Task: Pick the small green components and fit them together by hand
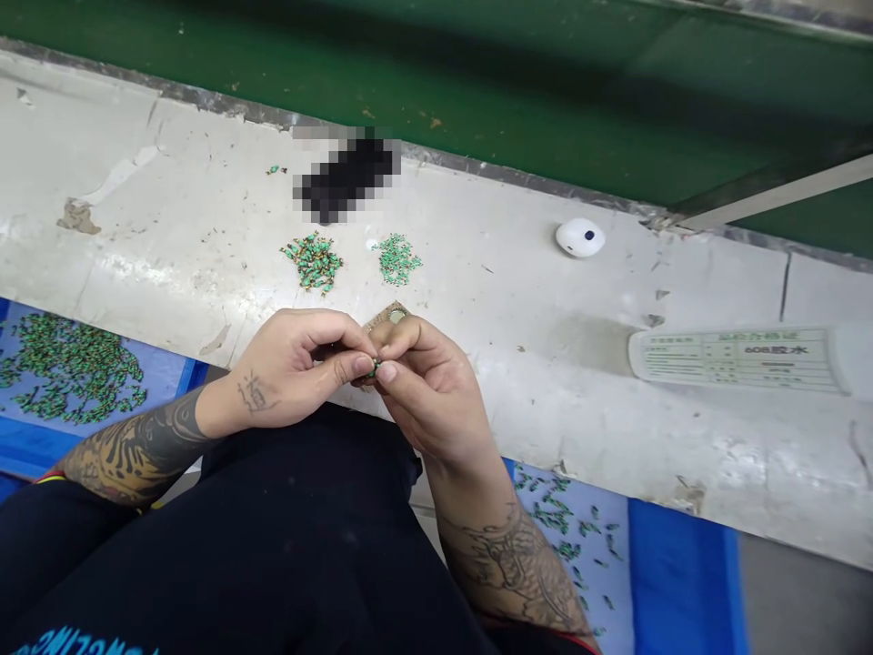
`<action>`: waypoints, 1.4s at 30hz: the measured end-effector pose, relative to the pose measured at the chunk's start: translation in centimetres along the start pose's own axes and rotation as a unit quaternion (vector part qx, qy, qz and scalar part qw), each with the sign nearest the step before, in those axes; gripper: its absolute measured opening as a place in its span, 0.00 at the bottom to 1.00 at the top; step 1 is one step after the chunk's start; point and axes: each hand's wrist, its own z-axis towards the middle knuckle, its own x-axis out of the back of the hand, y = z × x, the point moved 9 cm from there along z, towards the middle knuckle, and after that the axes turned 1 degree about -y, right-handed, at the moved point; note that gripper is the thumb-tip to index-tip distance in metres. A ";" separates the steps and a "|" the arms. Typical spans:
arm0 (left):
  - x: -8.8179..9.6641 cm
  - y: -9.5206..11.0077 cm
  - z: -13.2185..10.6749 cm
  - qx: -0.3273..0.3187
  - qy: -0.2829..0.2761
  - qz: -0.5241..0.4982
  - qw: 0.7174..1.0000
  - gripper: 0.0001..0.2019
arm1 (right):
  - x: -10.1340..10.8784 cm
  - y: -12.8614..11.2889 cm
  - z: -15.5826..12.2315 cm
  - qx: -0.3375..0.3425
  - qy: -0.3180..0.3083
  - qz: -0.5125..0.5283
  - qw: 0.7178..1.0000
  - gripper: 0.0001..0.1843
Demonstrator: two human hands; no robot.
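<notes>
Green part (pixel 373 369) | pinched between fingertips of left hand (pixel 290 368) and right hand (pixel 426 387), both curled nearly closed | on bench (pixel 546 409): gold-flecked heap (pixel 314 262), plain green heap (pixel 396 259) | below bench: many loose parts (pixel 68 368) left in blue tray (pixel 191 375)

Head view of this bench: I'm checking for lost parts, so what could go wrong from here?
The tiny green part pinched between the left hand and right hand could slip from the fingertips and drop past the bench edge. The loose pile with gold-brown bits and the greener pile lie close together on the bare bench, so a knock might mix them.
</notes>
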 end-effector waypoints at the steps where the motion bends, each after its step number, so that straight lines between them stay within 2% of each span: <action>1: 0.0 0.1 -0.1 -0.006 -0.001 0.010 1.000 0.05 | -0.1 0.0 0.0 0.001 -0.006 0.007 1.000 0.06; 4: -0.1 0.6 -0.2 -0.017 -0.003 0.024 1.000 0.04 | -0.2 0.0 -0.1 0.000 -0.015 0.014 1.000 0.08; 14: -0.2 1.7 -0.8 -0.036 0.010 0.070 0.997 0.05 | 0.1 0.1 -0.7 0.006 0.010 -0.027 1.000 0.11; 24: -0.3 1.5 -1.2 -0.058 0.015 0.092 0.994 0.04 | 0.3 0.7 -1.0 0.008 0.025 -0.020 0.999 0.11; 27: -0.3 0.1 -0.8 -0.002 0.007 0.016 1.000 0.08 | 0.2 0.2 -0.9 0.018 0.026 -0.025 0.999 0.08; 31: -0.7 -1.8 -0.5 0.090 -0.010 -0.097 0.991 0.17 | 0.2 0.3 -1.0 -0.010 0.030 -0.034 0.999 0.06; 35: -1.0 -2.2 -0.5 0.103 -0.015 -0.146 0.984 0.18 | 0.2 0.7 -1.2 -0.027 0.029 -0.008 0.999 0.05; 42: -0.9 -2.5 -0.7 0.117 -0.009 -0.163 0.980 0.16 | 0.3 1.0 -1.1 -0.030 0.032 -0.010 0.999 0.04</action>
